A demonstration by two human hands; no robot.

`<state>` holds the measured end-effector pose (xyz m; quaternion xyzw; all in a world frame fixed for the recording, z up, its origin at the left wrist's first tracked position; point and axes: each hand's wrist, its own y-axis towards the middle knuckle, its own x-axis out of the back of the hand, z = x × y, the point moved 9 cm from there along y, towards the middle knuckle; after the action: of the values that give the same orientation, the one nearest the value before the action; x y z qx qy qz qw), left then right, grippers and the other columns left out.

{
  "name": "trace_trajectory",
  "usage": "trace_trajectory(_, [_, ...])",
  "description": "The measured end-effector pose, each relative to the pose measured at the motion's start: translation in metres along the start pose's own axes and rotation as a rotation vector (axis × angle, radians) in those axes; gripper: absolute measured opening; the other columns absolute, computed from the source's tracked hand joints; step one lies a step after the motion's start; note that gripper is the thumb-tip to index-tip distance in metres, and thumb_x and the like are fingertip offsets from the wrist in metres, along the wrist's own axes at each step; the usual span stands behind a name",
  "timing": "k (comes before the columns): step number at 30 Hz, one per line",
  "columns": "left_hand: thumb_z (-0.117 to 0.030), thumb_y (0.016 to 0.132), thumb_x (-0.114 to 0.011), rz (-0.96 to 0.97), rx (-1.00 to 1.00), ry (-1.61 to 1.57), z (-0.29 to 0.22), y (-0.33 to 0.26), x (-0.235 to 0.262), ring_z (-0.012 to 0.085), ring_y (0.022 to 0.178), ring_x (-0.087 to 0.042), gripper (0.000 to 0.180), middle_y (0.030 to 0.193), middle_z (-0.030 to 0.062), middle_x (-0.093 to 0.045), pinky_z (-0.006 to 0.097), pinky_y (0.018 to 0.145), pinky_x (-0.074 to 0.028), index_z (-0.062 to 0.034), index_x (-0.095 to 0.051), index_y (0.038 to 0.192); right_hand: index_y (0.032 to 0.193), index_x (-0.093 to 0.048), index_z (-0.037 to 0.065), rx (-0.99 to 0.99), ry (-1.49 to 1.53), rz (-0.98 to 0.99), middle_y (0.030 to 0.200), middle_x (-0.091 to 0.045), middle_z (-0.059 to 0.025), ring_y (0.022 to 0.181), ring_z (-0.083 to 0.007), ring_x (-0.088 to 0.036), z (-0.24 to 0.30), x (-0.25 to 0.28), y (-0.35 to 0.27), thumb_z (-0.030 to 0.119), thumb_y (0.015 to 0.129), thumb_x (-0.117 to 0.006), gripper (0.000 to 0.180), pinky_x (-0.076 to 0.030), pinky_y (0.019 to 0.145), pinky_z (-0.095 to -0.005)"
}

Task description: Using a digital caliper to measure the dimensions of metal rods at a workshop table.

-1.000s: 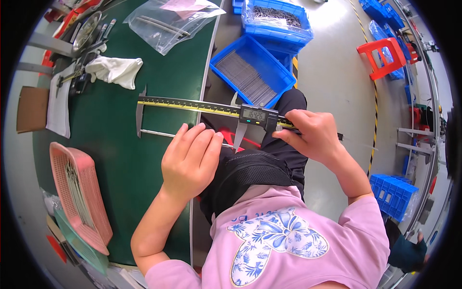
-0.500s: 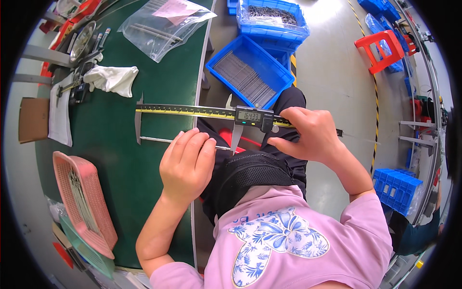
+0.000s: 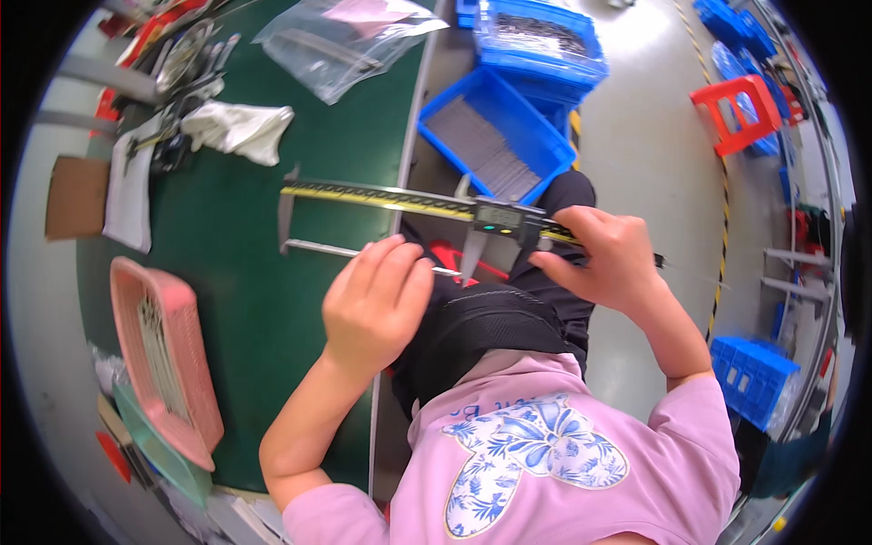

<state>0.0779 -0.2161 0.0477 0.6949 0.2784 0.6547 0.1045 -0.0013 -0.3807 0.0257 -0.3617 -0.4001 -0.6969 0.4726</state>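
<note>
My right hand (image 3: pixel 607 256) is closed on the slider end of a digital caliper (image 3: pixel 436 207), with the thumb near its small wheel. The caliper's beam reaches left over the green table, and its long jaws point toward me. A thin metal rod (image 3: pixel 325 248) lies between those jaws, one end at the left jaw and the other by the sliding jaw. My left hand (image 3: pixel 380 295) pinches the rod near its middle, and the fingers hide part of it. Motion blurs the caliper's display.
On the green table (image 3: pixel 254 336) stand a pink basket (image 3: pixel 207 381) of thin rods, a white cloth glove (image 3: pixel 238 130) and a clear plastic bag (image 3: pixel 318 54). A blue bin (image 3: pixel 447 95) of rods is beyond my knees. A red stool (image 3: pixel 738 113) stands far right.
The whole scene has shifted a little to the right in the picture and turned slightly. Both hands keep their hold on the rod and caliper.
</note>
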Motion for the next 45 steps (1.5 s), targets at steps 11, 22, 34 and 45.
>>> trace_trajectory(11, [-0.012,0.065,-0.061,-0.047,-0.022,0.068,-0.0048,-0.0008,-0.0019,0.0222,0.087,-0.061,0.016,0.084,0.0072,-0.058,0.037,0.079,-0.054,-0.0057,-0.057,0.079,0.085,-0.058,0.004,0.027,0.013,0.07,0.068,-0.059,-0.0083,0.054,-0.0265,-0.059,0.0025,0.0,-0.0016,0.023,0.072,-0.071,0.026,-0.043,0.047,-0.0332])
trace_trajectory(22, [-0.008,0.068,-0.062,-0.005,0.015,0.011,-0.0036,-0.0006,-0.001,0.0251,0.089,-0.062,0.018,0.091,0.008,-0.06,0.036,0.077,-0.054,-0.0044,-0.06,0.086,0.086,-0.059,0.004,-0.007,0.04,0.066,0.067,-0.06,-0.0095,0.052,-0.0259,-0.057,-0.0025,0.0011,-0.0014,0.019,0.07,-0.074,0.027,-0.044,0.048,-0.0318])
trace_trajectory(34, [-0.01,0.066,-0.062,0.0,0.001,0.052,-0.001,-0.0022,-0.003,0.0232,0.091,-0.06,0.017,0.088,0.0073,-0.059,0.037,0.081,-0.053,-0.0059,-0.059,0.082,0.09,-0.058,0.006,0.048,0.023,0.094,0.074,-0.062,-0.009,0.057,-0.0278,-0.059,-0.0007,0.0021,-0.0008,0.023,0.076,-0.069,0.024,-0.044,0.049,-0.0334])
trace_trajectory(45, [-0.009,0.066,-0.062,0.0,0.007,0.05,-0.0018,-0.0012,-0.0039,0.0235,0.091,-0.06,0.017,0.089,0.0071,-0.059,0.037,0.08,-0.053,-0.0054,-0.058,0.082,0.089,-0.059,0.005,0.053,0.002,0.088,0.075,-0.063,-0.0091,0.057,-0.0277,-0.06,-0.002,0.0023,-0.003,0.028,0.077,-0.069,0.027,-0.044,0.049,-0.0333])
